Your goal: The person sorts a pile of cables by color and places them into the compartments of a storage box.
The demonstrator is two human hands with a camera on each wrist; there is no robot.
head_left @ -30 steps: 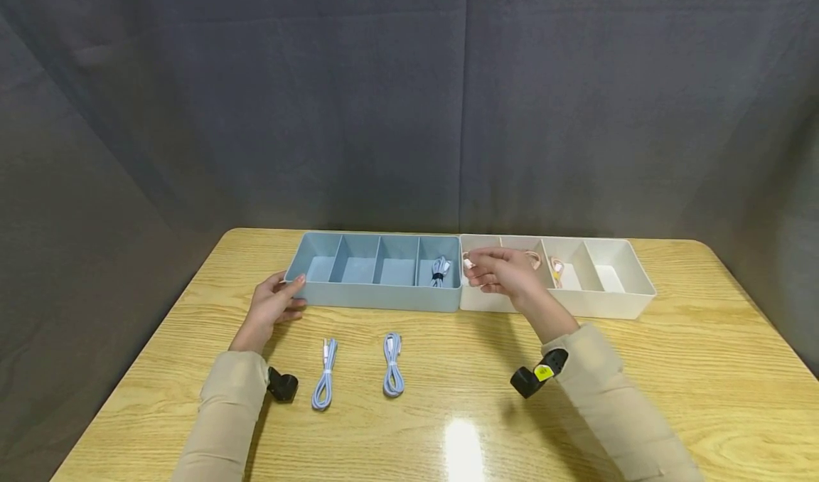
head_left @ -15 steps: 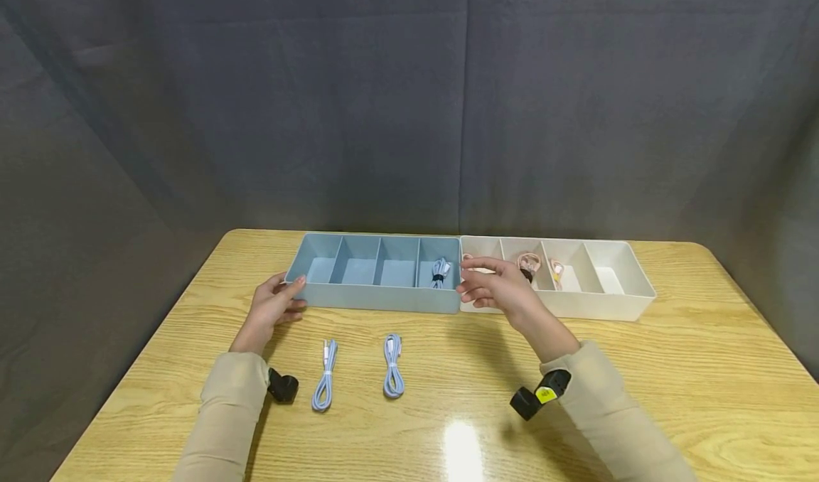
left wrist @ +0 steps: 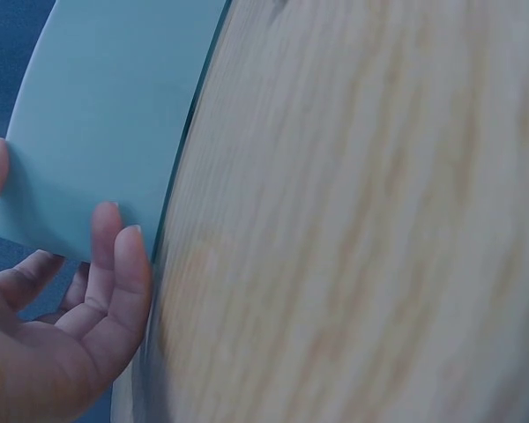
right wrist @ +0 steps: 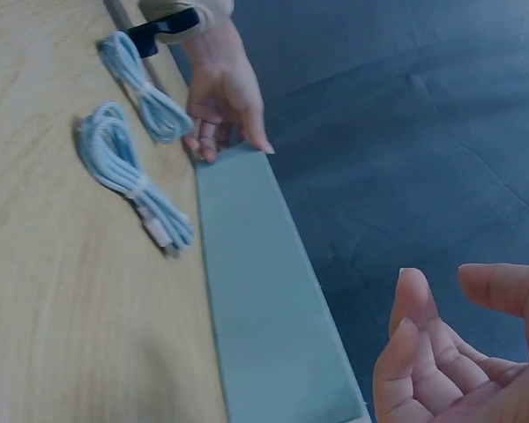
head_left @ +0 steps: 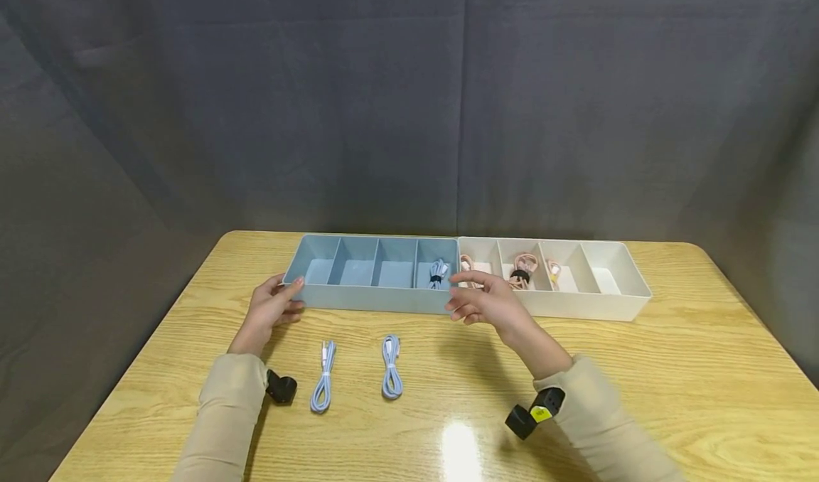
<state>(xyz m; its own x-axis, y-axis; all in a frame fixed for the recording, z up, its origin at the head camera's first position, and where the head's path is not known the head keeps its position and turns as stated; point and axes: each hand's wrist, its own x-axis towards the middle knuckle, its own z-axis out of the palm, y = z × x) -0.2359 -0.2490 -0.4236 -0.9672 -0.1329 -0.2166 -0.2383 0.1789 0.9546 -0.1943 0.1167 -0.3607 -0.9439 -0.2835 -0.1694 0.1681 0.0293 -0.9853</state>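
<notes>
My left hand (head_left: 270, 306) holds the left front corner of the blue divided box (head_left: 377, 300); its thumb lies at the rim and its fingers wrap the end. In the left wrist view, fingertips (left wrist: 130, 251) touch the box's wall. My right hand (head_left: 491, 304) hovers by the joint of the blue box and the white divided box (head_left: 576, 306), fingers loosely bent, holding nothing. A blue cable bundle (head_left: 438, 273) with a black tie lies in the blue box's rightmost compartment. The white box contains pink cables (head_left: 525, 263) in its three left compartments.
Two coiled blue cables, one to the left (head_left: 323, 379) and one to the right (head_left: 392, 368), lie on the wooden table (head_left: 409, 439) in front of the blue box. Behind the table hangs a dark grey curtain (head_left: 345, 98). The boxes stand end to end.
My right hand has drawn back leftward and toward me from the white box's leftmost compartment, uncovering pink cables there. The left hand stays at the blue box's corner.
</notes>
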